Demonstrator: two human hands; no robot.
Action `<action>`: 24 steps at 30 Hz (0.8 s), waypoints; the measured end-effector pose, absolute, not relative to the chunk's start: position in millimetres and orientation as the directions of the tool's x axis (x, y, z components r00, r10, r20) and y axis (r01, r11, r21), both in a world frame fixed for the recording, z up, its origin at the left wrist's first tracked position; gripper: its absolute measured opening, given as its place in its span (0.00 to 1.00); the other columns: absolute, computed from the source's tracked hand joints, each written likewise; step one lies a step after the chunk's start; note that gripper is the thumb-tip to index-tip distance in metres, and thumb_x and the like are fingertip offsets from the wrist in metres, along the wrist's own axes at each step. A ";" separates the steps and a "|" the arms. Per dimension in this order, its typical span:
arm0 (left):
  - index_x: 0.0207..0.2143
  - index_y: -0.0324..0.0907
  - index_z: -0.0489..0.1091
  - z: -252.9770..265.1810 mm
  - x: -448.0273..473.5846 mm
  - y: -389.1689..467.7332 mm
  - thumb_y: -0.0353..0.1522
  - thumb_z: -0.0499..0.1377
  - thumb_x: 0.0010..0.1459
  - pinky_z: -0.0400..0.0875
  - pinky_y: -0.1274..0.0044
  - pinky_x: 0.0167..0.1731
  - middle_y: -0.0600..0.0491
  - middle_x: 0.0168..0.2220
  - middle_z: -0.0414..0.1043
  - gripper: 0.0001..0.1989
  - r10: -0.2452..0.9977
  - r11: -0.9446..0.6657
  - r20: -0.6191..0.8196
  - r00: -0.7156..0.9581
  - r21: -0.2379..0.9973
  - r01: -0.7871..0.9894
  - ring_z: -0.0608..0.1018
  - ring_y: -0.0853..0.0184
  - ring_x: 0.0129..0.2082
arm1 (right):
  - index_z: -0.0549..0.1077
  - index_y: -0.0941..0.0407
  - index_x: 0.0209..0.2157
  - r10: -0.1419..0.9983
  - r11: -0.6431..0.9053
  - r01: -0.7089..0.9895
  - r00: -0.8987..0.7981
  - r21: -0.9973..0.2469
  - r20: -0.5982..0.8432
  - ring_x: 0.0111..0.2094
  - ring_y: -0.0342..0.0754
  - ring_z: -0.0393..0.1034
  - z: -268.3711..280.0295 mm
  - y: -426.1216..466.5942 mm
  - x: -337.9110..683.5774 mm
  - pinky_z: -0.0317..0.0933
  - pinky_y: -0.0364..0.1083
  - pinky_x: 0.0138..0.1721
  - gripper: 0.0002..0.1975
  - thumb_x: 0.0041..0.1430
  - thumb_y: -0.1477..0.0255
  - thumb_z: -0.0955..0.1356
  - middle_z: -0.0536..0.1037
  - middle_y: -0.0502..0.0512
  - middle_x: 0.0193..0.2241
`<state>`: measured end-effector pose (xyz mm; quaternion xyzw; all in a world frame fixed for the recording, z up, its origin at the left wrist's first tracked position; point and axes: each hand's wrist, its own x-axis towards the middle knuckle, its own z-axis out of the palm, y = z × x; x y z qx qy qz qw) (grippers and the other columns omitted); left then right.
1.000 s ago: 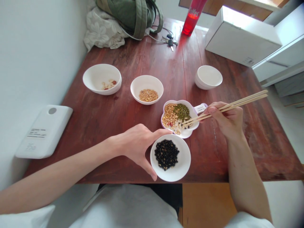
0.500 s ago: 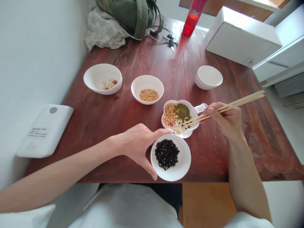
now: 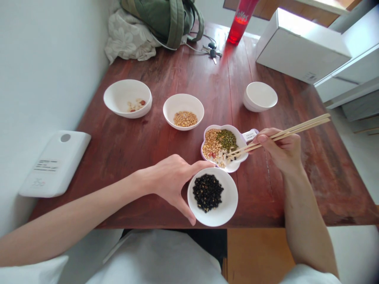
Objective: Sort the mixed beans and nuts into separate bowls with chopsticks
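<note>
My left hand (image 3: pixel 174 177) is curled round the left side of a white bowl (image 3: pixel 229 205) at the table's front edge, thumb and fingers along its rim. Black beans (image 3: pixel 208 192) lie in that bowl. In my right hand (image 3: pixel 284 152) is a pair of chopsticks (image 3: pixel 304 126), their tips down in a flower-shaped dish (image 3: pixel 232 167) just behind the bowl. That dish holds yellow soybeans (image 3: pixel 211 141), green mung beans (image 3: pixel 227 139), pale peanut pieces with a few reddish ones, and a few black beans near the tips. Whether the tips grip a bean cannot be made out.
Farther back stand a bowl (image 3: pixel 121 92) with peanut pieces, a bowl (image 3: pixel 177 103) of soybeans and another white bowl (image 3: pixel 260 96). A white kitchen scale (image 3: pixel 56 161) sits at left. Behind are a green bag (image 3: pixel 156 17), keys (image 3: pixel 212 51), a red bottle (image 3: pixel 238 25) and a white box (image 3: pixel 299 47).
</note>
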<state>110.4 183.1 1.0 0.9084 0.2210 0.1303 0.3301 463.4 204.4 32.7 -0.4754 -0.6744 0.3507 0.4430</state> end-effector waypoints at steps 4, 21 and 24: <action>0.73 0.44 0.58 1.4 110.0 183.4 0.73 0.70 0.36 0.71 0.72 0.34 0.52 0.35 0.87 0.71 0.486 -0.681 0.079 0.870 0.658 0.321 0.86 0.54 0.27 | 0.87 0.50 0.35 0.957 0.288 0.338 -0.146 -0.896 0.253 0.27 0.51 0.83 32.8 204.8 462.9 0.80 0.49 0.29 0.11 0.68 0.59 0.77 0.87 0.52 0.28; 0.73 0.44 0.57 -1.1 109.7 183.6 0.73 0.69 0.40 0.71 0.72 0.33 0.52 0.34 0.87 0.68 0.481 -0.702 0.135 0.866 0.651 0.289 0.87 0.53 0.27 | 0.86 0.49 0.35 0.956 0.284 0.319 -0.160 -0.904 0.244 0.29 0.51 0.82 29.4 205.1 465.0 0.77 0.49 0.32 0.09 0.70 0.62 0.75 0.86 0.51 0.29; 0.73 0.45 0.56 -1.2 109.8 183.2 0.71 0.69 0.43 0.71 0.72 0.35 0.52 0.36 0.87 0.65 0.480 -0.693 0.113 0.870 0.657 0.297 0.87 0.54 0.28 | 0.86 0.49 0.35 0.963 0.265 0.315 -0.143 -0.912 0.230 0.29 0.51 0.82 28.4 205.2 466.7 0.78 0.49 0.31 0.09 0.69 0.61 0.76 0.86 0.51 0.29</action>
